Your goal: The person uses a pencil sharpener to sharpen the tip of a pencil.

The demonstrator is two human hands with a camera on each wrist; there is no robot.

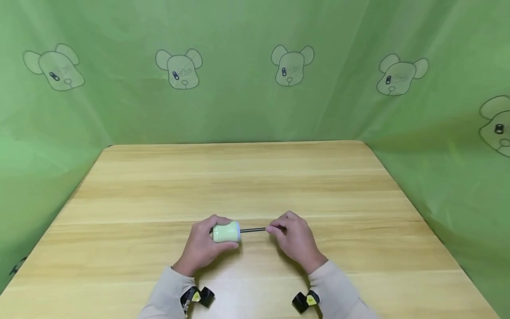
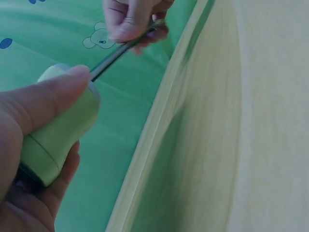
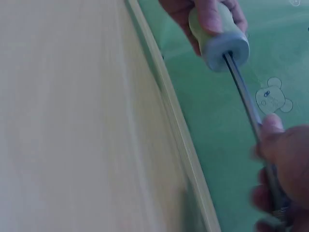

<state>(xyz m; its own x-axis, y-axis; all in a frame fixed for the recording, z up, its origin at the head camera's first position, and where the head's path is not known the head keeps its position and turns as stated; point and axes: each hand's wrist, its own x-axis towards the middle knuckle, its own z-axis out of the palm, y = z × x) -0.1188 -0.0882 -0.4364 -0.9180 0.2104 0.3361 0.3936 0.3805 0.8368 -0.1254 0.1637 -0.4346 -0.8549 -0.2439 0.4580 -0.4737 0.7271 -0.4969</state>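
Note:
A light green, slightly waisted cylinder lies sideways in the grip of my left hand, thumb along one side and fingers round the other. From its pale end face comes a thin dark metal rod, pointing right. My right hand pinches the far part of the rod between thumb and fingers. In the left wrist view a dark base shows at the cylinder's other end. Both hands are held above the table's near half. The rod's far tip is mostly covered by my right fingers.
A wood-grain table spreads out under the hands. Green cloth printed with bear heads hangs behind it and on both sides. Small black cameras sit at the left wrist and the right wrist.

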